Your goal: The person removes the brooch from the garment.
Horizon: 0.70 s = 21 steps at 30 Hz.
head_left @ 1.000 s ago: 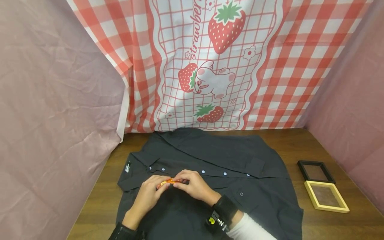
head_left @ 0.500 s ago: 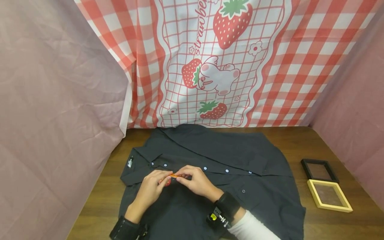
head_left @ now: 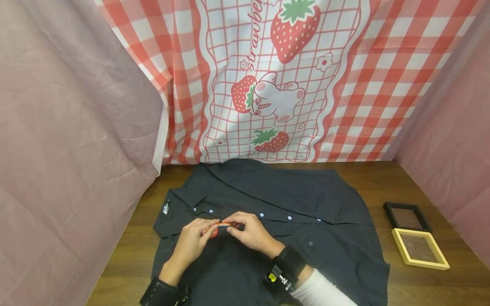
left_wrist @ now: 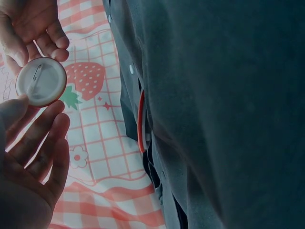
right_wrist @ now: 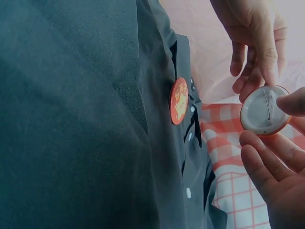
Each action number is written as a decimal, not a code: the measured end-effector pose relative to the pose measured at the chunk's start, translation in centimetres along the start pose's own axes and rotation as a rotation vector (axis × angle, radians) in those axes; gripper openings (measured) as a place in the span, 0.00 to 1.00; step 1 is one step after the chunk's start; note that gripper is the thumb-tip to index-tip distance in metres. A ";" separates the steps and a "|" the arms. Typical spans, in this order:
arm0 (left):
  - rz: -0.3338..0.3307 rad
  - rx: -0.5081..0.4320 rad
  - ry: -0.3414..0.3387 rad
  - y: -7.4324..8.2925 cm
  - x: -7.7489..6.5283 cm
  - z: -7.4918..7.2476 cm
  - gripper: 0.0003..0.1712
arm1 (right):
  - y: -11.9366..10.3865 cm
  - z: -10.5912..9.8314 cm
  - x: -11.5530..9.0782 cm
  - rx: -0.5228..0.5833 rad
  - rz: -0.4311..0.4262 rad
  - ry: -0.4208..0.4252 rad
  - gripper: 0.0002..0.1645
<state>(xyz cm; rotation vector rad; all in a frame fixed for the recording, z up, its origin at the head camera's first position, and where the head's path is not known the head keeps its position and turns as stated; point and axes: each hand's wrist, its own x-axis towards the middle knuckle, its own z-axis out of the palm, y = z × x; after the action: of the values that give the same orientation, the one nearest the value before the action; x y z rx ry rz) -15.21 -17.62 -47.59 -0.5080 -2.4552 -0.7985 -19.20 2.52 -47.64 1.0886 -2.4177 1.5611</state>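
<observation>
Both hands hold a round pin-back button badge (left_wrist: 44, 90) between fingertips and thumbs, over a dark shirt (head_left: 237, 263). Its white back with a thin metal pin (right_wrist: 267, 106) faces the wrist cameras; in the head view it shows almost edge-on. My left hand (head_left: 193, 238) pinches one side, thumb against the rim. The right hand (head_left: 250, 231) pinches the opposite side, its thumb (right_wrist: 293, 102) over the back near the pin. A second badge, red with a yellow figure (right_wrist: 179, 101), lies on the shirt just below the left fingers.
The shirt lies spread over a wooden table (head_left: 124, 238), white buttons along its front placket. A black frame (head_left: 408, 208) and a pale yellow frame (head_left: 420, 250) lie at the right. A red checked strawberry cloth (head_left: 268, 85) hangs behind; pink cloth covers both sides.
The held badge has tilted between the fingers; its orange part shows less and a pale strip shows now. The head view has shifted slightly. Both hands keep their hold.
</observation>
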 end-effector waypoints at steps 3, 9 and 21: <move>-0.006 0.003 -0.002 0.0 0.0 0.0 0.09 | 0.1 0.1 0.0 -0.012 -0.006 0.009 0.13; -0.040 0.007 -0.014 0.1 0.0 0.0 0.09 | 0.3 0.3 0.1 -0.013 -0.018 0.021 0.13; -0.040 0.011 0.003 0.1 -0.1 0.2 0.09 | 0.2 0.3 0.0 -0.010 -0.001 0.034 0.16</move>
<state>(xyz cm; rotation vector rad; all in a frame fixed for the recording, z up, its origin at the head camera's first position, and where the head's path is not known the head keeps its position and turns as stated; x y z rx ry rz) -15.18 -17.44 -47.73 -0.4542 -2.4725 -0.8014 -19.18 2.37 -47.92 1.0527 -2.4006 1.5523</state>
